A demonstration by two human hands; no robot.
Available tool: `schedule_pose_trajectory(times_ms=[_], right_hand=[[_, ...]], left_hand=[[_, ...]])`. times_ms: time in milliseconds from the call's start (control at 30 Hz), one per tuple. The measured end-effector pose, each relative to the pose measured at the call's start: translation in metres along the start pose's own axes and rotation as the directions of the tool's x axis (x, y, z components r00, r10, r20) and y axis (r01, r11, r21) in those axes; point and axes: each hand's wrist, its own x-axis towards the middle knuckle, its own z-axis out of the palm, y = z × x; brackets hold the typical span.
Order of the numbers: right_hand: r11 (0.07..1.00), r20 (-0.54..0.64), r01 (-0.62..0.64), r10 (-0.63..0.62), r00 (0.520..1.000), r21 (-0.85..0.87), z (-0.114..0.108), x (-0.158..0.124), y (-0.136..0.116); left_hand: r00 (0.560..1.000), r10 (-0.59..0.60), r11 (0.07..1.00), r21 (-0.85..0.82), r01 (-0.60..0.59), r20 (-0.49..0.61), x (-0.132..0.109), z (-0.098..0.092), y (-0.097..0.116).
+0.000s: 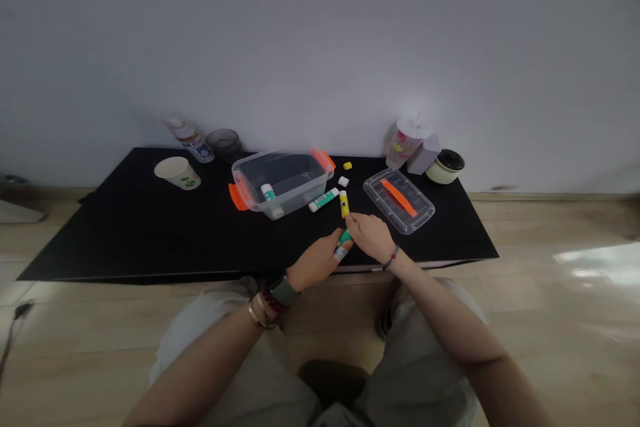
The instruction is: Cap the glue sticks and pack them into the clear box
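Observation:
My left hand is wrapped around a green and white glue stick at the table's front edge. Closed at the upper end of that same stick is my right hand; its fingertips are partly hidden. Just beyond the hands lies a yellow glue stick. Another green glue stick rests beside the clear plastic box, and one more green glue stick is inside it. A white cap and a yellow cap lie to the right of the box.
Right of the hands is the clear lid with an orange handle. A paper cup, spray can and dark cup stand left; a lidded tumbler, pale box and small pot stand right.

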Motion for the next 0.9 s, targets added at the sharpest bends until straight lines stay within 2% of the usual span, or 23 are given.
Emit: schedule_pose_trajectory(times_ms=[67,133,233,300,367,433,500,567,633,700,767,833,900], right_hand=[[0.997,-0.004,0.047,-0.047,0.999,0.065,0.0,-0.002,0.002],[0.962,-0.06,0.153,-0.143,0.988,0.224,-0.004,-0.004,0.004],[0.853,-0.212,0.26,-0.18,0.961,0.452,-0.012,-0.006,0.009],[0.812,-0.278,0.274,-0.144,0.95,0.515,-0.016,-0.005,0.012],[0.807,-0.295,0.276,-0.133,0.946,0.522,-0.018,-0.004,0.014],[0.825,-0.281,0.278,-0.151,0.948,0.492,-0.02,-0.004,0.013],[0.848,-0.258,0.283,-0.181,0.949,0.449,-0.021,-0.005,0.011],[0.864,-0.238,0.291,-0.207,0.949,0.411,-0.021,-0.007,0.009],[0.87,-0.229,0.301,-0.224,0.947,0.39,-0.02,-0.008,0.008],[0.874,-0.225,0.308,-0.237,0.945,0.377,-0.019,-0.008,0.008],[0.878,-0.218,0.312,-0.246,0.944,0.364,-0.018,-0.008,0.008],[0.883,-0.209,0.313,-0.252,0.945,0.35,-0.018,-0.007,0.009],[0.886,-0.203,0.318,-0.261,0.944,0.337,-0.018,-0.007,0.009]], left_hand=[[0.996,0.085,0.993,0.084,-0.081,-0.04,0.001,0.001,-0.003],[0.988,0.141,0.985,0.105,-0.134,-0.061,0.003,-0.007,-0.002],[0.966,0.166,0.98,0.138,-0.14,-0.199,0.009,-0.04,0.002],[0.923,0.144,0.977,0.202,-0.075,-0.357,0.018,-0.072,0.004],[0.869,0.076,0.974,0.225,0.041,-0.488,0.031,-0.105,0.002],[0.835,0.003,0.969,0.207,0.133,-0.55,0.044,-0.133,-0.004],[0.806,-0.068,0.949,0.21,0.233,-0.588,0.057,-0.151,-0.011],[0.807,-0.134,0.899,0.273,0.344,-0.576,0.068,-0.158,-0.02],[0.84,-0.199,0.825,0.377,0.422,-0.504,0.077,-0.157,-0.03],[0.879,-0.265,0.762,0.473,0.443,-0.396,0.084,-0.154,-0.041],[0.899,-0.32,0.727,0.531,0.435,-0.298,0.09,-0.152,-0.053],[0.892,-0.374,0.696,0.559,0.451,-0.254,0.095,-0.152,-0.064],[0.868,-0.42,0.665,0.562,0.492,-0.264,0.098,-0.153,-0.074]])
